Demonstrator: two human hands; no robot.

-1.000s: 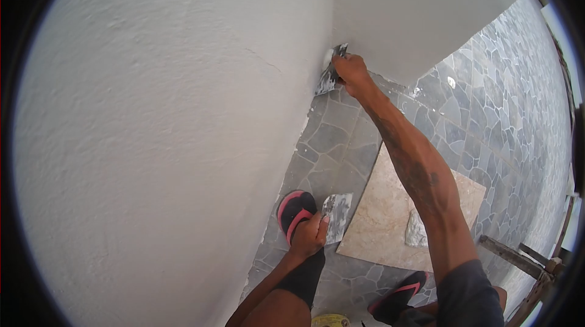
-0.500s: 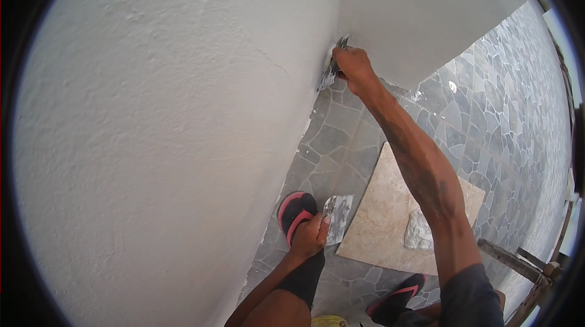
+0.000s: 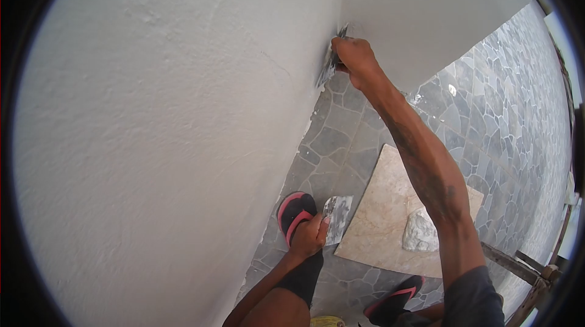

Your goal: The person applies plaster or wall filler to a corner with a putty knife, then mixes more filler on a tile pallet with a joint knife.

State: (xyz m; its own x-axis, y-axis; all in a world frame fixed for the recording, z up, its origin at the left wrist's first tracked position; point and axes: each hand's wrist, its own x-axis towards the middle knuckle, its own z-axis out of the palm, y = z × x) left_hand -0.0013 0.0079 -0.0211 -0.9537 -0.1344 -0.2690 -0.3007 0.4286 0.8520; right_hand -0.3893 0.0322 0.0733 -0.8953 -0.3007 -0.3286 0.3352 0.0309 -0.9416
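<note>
Wall (image 3: 152, 144) in matte off-white, rippled, pitted and marked by a fine crack, fills the left side above grey paving (image 3: 332, 138). Near its foot, by a black-and-pink sandal (image 3: 295, 206), a person's left grip (image 3: 309, 234) is closed around a flat scraper (image 3: 339, 212), its broad blade smeared white and dark. The tool looks thin, light and stiff, likely springy at the edge, and best held at the back end, where the fingers sit. Farther up, at the inside corner, a second scraper (image 3: 327, 71) slants along the wall, judged equally light, its streaked face probably slick; the right grip (image 3: 358, 58) is curled tightly around its back, hiding any handle. Below on the paving lies a beige, marbled slab (image 3: 368, 223), squarish, likely heavy and brittle, to be lifted by its edges. On it sits a lumpy white mound (image 3: 419, 232), apparently soft and pasty, better scooped than pinched. Above, a smooth second wall (image 3: 420, 16) meets the first. Irregular stones with pale joints spread toward wooden beams (image 3: 509, 263) at far right.
</note>
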